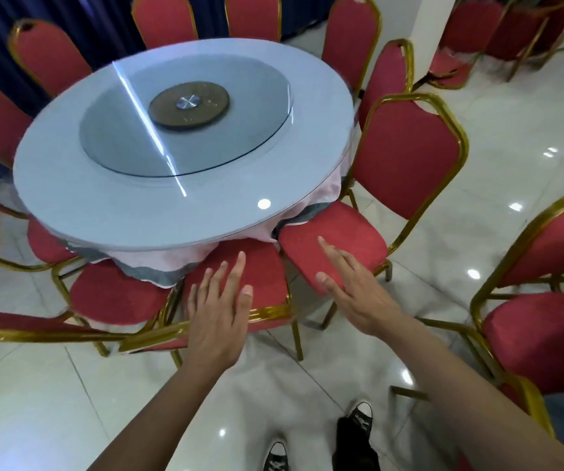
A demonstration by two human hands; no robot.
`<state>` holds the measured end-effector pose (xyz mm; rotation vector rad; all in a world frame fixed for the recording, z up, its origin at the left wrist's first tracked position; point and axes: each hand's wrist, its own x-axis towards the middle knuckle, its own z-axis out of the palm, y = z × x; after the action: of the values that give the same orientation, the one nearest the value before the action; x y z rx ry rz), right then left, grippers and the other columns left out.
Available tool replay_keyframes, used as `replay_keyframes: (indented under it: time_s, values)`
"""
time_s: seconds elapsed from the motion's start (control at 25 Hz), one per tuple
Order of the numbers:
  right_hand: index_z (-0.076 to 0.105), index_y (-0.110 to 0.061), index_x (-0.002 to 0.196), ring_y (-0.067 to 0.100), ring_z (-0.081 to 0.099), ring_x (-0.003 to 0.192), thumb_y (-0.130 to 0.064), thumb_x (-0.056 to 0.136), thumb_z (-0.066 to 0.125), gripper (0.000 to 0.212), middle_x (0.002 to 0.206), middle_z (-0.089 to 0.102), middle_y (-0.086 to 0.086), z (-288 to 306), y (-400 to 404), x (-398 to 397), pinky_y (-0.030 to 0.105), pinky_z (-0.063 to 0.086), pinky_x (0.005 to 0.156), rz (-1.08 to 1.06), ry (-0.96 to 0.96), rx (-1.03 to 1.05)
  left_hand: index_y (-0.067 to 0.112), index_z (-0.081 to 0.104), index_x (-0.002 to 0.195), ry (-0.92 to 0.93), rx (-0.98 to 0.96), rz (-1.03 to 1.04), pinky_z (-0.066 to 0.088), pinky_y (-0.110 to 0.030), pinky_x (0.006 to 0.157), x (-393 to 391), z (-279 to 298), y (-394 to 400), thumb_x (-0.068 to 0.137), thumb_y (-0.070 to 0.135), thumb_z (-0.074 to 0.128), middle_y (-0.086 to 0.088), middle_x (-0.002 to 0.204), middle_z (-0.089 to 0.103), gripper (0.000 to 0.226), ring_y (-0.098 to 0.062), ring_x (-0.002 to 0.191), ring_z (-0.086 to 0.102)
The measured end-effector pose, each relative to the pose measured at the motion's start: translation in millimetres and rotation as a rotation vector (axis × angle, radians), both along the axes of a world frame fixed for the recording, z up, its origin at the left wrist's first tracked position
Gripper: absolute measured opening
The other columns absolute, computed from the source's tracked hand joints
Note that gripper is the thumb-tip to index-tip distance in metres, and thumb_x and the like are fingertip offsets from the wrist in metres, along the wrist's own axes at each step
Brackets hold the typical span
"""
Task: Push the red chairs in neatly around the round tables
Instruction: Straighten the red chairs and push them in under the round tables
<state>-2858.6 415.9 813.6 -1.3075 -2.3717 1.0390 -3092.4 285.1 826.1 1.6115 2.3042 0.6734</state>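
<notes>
Two hands reach forward with fingers straight and apart, gripping nothing: the left hand (217,314) over the gilt top rail of the nearest red chair (260,277), the right hand (348,294) over the seat edge of the neighbouring chair (338,239). Both seats sit partly under the round table (138,205), beneath its draped cloth (158,263). The metal frames look rigid and fairly light, likely to slide on the glossy tiles; the padding yields, so push at the rail.
</notes>
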Motion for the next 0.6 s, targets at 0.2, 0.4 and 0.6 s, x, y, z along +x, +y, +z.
replay_keyframes:
  time_s: [0.2,0.4,0.6]
  values:
    - [-0.001,-0.061,0.154,0.021,0.018,0.154,-0.085,0.089,0.013,0.071,0.168,0.015,-0.008,40.8,77.4,90.2,0.055,0.024,0.122,-0.023,-0.063,0.014,0.056,0.009,0.154,-0.053,-0.025,0.003,0.007,-0.049,0.125,75.5,20.5,78.4,0.097,0.065,0.003,0.008,0.165,0.025,0.058,-0.015,0.154,0.011]
    - [0.003,-0.054,0.157,0.019,0.019,0.154,-0.083,0.087,0.012,0.076,0.168,0.017,-0.007,69.4,143.0,149.9,0.056,0.024,0.122,-0.026,-0.044,0.047,0.055,0.007,0.155,-0.031,0.007,-0.005,0.010,-0.048,0.123,127.2,44.3,134.9,0.095,0.062,0.004,0.006,0.162,0.029,0.060,-0.015,0.151,0.018]
    - [0.004,-0.056,0.156,0.017,0.020,0.153,-0.082,0.089,0.013,0.073,0.167,0.018,-0.011,83.9,208.6,169.6,0.052,0.024,0.123,-0.041,-0.035,0.084,0.064,-0.002,0.149,-0.016,-0.003,-0.040,0.006,-0.046,0.125,149.7,66.9,188.2,0.093,0.067,-0.003,0.007,0.166,0.020,0.056,-0.015,0.154,0.011]
